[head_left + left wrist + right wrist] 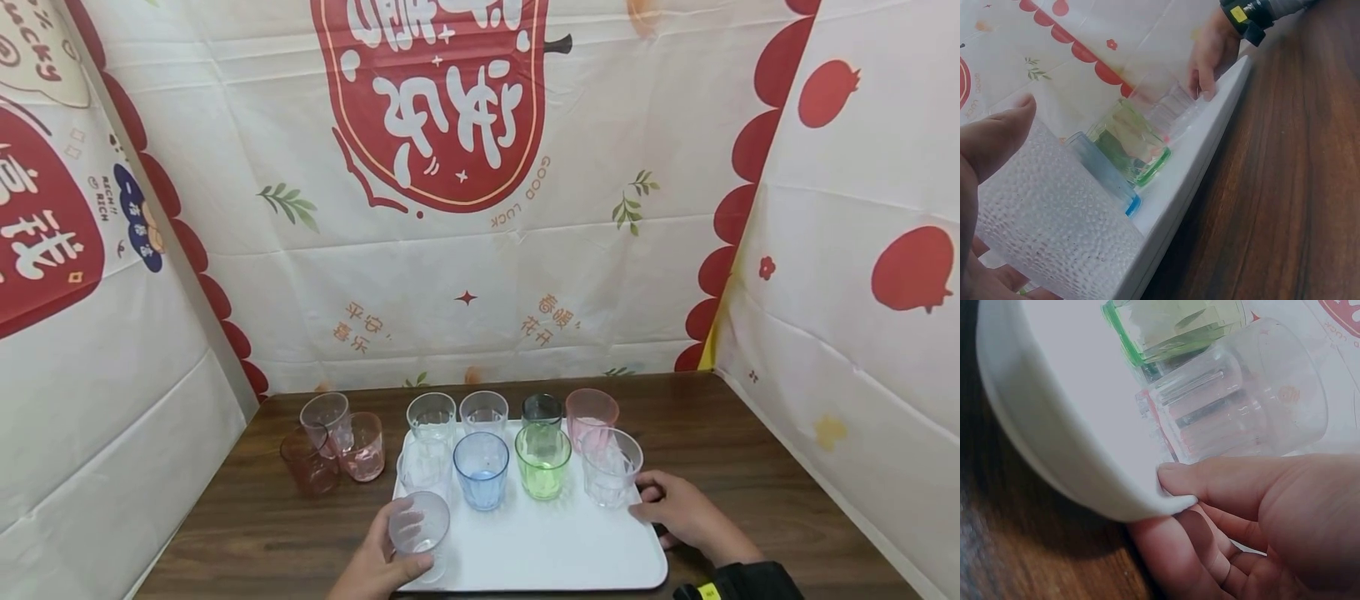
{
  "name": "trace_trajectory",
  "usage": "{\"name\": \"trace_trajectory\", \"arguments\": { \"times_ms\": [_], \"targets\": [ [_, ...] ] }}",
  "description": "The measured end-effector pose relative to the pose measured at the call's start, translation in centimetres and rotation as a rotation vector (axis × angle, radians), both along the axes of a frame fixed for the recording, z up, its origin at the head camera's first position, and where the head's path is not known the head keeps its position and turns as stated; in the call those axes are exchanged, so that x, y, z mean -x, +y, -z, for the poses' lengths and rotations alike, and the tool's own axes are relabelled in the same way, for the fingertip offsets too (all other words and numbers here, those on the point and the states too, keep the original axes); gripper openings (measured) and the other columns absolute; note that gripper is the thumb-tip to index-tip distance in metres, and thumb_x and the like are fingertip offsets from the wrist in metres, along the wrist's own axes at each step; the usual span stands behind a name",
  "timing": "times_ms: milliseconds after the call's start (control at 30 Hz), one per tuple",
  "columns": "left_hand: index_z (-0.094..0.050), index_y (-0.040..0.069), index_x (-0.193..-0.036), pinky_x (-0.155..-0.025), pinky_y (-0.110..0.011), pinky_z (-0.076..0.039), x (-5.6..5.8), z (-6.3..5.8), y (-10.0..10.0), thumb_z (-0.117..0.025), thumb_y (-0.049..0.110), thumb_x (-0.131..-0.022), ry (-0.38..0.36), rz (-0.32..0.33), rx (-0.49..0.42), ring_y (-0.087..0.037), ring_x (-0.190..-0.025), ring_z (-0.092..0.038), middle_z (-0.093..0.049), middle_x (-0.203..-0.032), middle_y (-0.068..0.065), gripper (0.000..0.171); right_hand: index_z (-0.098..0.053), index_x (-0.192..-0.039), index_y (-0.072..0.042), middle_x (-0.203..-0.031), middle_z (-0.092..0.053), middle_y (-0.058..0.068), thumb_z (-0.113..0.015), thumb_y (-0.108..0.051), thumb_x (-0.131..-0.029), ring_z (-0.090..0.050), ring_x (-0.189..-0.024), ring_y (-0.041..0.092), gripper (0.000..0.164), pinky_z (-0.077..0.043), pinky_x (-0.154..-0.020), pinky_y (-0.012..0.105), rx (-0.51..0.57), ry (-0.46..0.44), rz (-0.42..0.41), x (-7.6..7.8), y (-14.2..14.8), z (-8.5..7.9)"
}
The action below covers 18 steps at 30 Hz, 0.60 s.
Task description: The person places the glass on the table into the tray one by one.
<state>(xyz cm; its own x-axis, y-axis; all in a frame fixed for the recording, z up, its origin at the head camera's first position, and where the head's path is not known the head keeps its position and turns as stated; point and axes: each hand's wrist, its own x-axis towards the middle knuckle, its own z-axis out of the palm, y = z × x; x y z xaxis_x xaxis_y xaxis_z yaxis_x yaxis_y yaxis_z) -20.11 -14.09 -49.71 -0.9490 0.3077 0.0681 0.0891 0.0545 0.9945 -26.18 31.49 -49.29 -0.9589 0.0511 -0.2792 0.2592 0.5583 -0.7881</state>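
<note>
My left hand [386,552] curls round a clear, pebble-textured glass [1054,212] at the near left corner of the white tray [555,550]. In the right wrist view, my right hand [1222,519] pinches the tray's right rim, thumb on top and fingers beneath. Close to that thumb stands a clear faceted glass [1235,394]. A blue glass [482,479] and a green glass [543,471] stand mid-tray, with another clear glass [420,462] behind the held one. Along the back are two clear glasses [431,417], a dark glass [542,408] and a pink glass [591,410].
On the brown wooden table [247,542], left of the tray, three glasses stand close together: a dark red one [307,467], a pink one [363,454] and a clear pinkish one [324,410]. Printed cloth [480,258] hangs behind the table and along both sides.
</note>
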Motion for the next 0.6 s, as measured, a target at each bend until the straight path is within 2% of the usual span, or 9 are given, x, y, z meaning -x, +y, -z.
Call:
{"name": "trace_trajectory", "arguments": {
  "times_ms": [167, 267, 400, 500, 533, 600],
  "targets": [
    [-0.023, -0.004, -0.151, -0.094, -0.024, -0.048, 0.1, -0.1, 0.1, -0.078, 0.011, -0.088, -0.007, 0.039, -0.009, -0.02, -0.12, -0.054, -0.036, -0.147, -0.033, 0.085, -0.053, -0.137, 0.003, -0.108, -0.056, 0.014, -0.081, -0.02, -0.085, -0.058, -0.087, 0.025, 0.063, -0.057, -0.063, 0.04, 0.006, 0.0, -0.001, 0.1, 0.1, -0.1],
    [-0.02, -0.005, -0.153, -0.095, -0.021, -0.046, 0.2, 0.0, -0.4, -0.077, 0.011, -0.088, -0.002, 0.083, -0.005, -0.011, -0.12, -0.054, -0.035, -0.148, -0.034, 0.088, -0.053, -0.137, 0.003, -0.107, -0.056, 0.014, -0.081, -0.02, -0.085, -0.058, -0.088, 0.024, 0.063, -0.057, -0.063, 0.039, 0.003, -0.007, 0.007, 0.1, 0.0, -0.1],
    [-0.014, -0.014, -0.151, -0.099, -0.018, -0.042, 0.5, 0.4, -1.9, -0.067, 0.0, -0.089, 0.086, 0.227, -0.048, 0.0, -0.123, -0.051, -0.029, -0.145, -0.047, 0.082, -0.053, -0.135, 0.004, -0.107, -0.057, 0.014, -0.081, -0.02, -0.086, -0.058, -0.088, 0.024, 0.062, -0.057, -0.063, 0.04, -0.001, 0.0, -0.008, 0.1, 0.0, -0.1],
    [-0.009, -0.021, -0.144, -0.1, -0.021, -0.044, 0.9, 0.8, -3.3, -0.055, -0.009, -0.091, 0.168, 0.337, -0.104, -0.001, -0.124, -0.052, -0.025, -0.137, -0.056, 0.071, -0.053, -0.135, 0.005, -0.107, -0.057, 0.013, -0.08, -0.02, -0.086, -0.058, -0.088, 0.024, 0.062, -0.057, -0.063, 0.04, 0.001, -0.001, -0.012, 0.1, 0.0, 0.0],
    [-0.011, -0.022, -0.143, -0.099, -0.022, -0.045, 1.0, 0.8, -3.8, -0.052, -0.009, -0.092, 0.172, 0.341, -0.105, -0.003, -0.122, -0.055, -0.03, -0.135, -0.055, 0.067, -0.053, -0.136, 0.005, -0.106, -0.057, 0.013, -0.081, -0.02, -0.086, -0.058, -0.088, 0.024, 0.062, -0.057, -0.063, 0.04, 0.003, -0.004, -0.008, 0.1, 0.0, 0.0],
    [-0.018, -0.024, -0.139, -0.095, -0.023, -0.048, 1.2, 0.6, -4.7, -0.052, -0.006, -0.096, 0.166, 0.309, -0.071, -0.003, -0.116, -0.059, -0.044, -0.129, -0.046, 0.058, -0.053, -0.136, 0.005, -0.106, -0.056, 0.013, -0.081, -0.021, -0.086, -0.058, -0.088, 0.024, 0.063, -0.057, -0.063, 0.04, 0.006, -0.008, -0.004, 0.2, 0.0, 0.1]
  ]
}}
